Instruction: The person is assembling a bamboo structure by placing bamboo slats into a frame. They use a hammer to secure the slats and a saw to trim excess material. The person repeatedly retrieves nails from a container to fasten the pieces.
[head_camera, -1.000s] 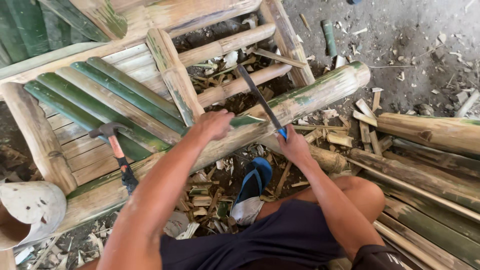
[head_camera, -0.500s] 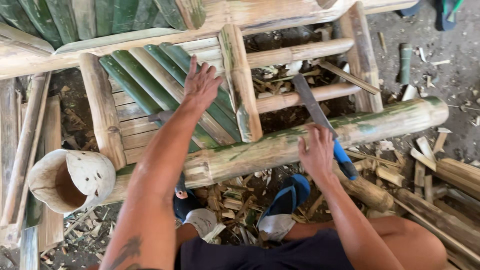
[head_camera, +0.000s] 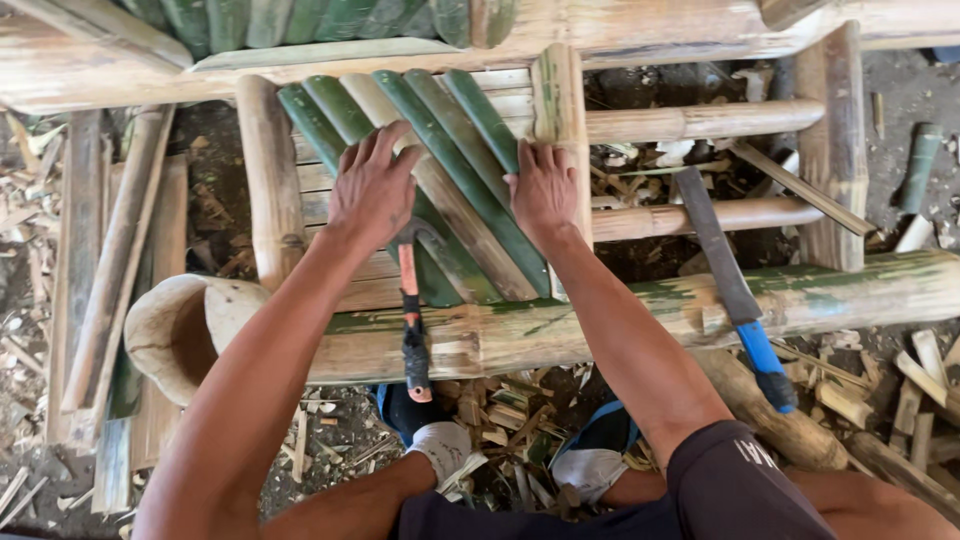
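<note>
Left hand (head_camera: 372, 190) and right hand (head_camera: 543, 188) spread flat, gripping nothing, pressing green bamboo slats (head_camera: 440, 170) laid diagonally across bamboo frame (head_camera: 620, 320). Hammer (head_camera: 410, 300) and blue-handled machete (head_camera: 730, 285) resting on front rail. Advisable: hold slats tight together, ends flush on rail.

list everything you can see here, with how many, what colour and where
green bamboo slats: about five, green, slanted side by side on the frame, under both hands
bamboo frame: one, tan, across the top and centre
thick bamboo pole: one, tan and green, lying across the front
hammer: one, orange and black handle, resting on the pole
machete: one, blue handle, leaning over the pole
bamboo scraps: many, tan, on the ground
left hand: flat on the slats
right hand: flat on the slats
</note>
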